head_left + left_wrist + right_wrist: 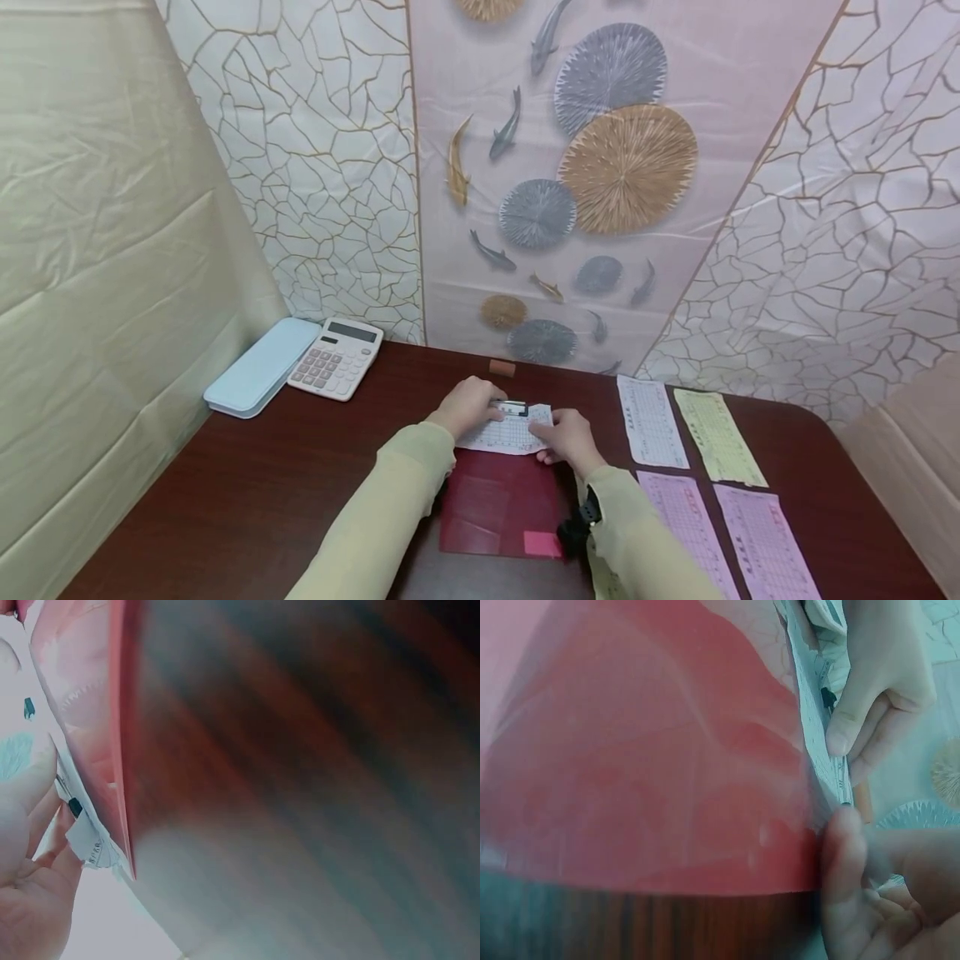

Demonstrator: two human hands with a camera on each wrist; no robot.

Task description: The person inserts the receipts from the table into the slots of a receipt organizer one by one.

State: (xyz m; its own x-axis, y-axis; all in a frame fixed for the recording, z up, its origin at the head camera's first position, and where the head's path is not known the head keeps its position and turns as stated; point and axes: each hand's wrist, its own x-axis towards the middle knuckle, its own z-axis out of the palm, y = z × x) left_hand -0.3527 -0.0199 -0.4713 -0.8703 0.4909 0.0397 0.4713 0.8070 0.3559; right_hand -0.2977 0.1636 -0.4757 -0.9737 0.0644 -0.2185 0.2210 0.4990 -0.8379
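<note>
In the head view a white printed slip (501,435) lies across the top of a translucent red folder (502,500). A metal clip (513,408) with a dark end runs along the slip's far edge. My left hand (469,406) holds the slip's left side, its thumb on the clip. The slip's right edge is pinched between thumb and fingers of my right hand (572,439). From the right wrist, the left thumb presses beside the clip (841,780) and the right fingers grip the folder's corner area. Under the hands, the folder's far edge is hidden.
At the back left stand a calculator (336,360) and a light-blue case (262,367). To the right lie a white slip (652,423), a yellow slip (720,437) and pink slips (768,542). A small brown block (502,367) sits by the wall. A pink tab (542,544) marks the folder.
</note>
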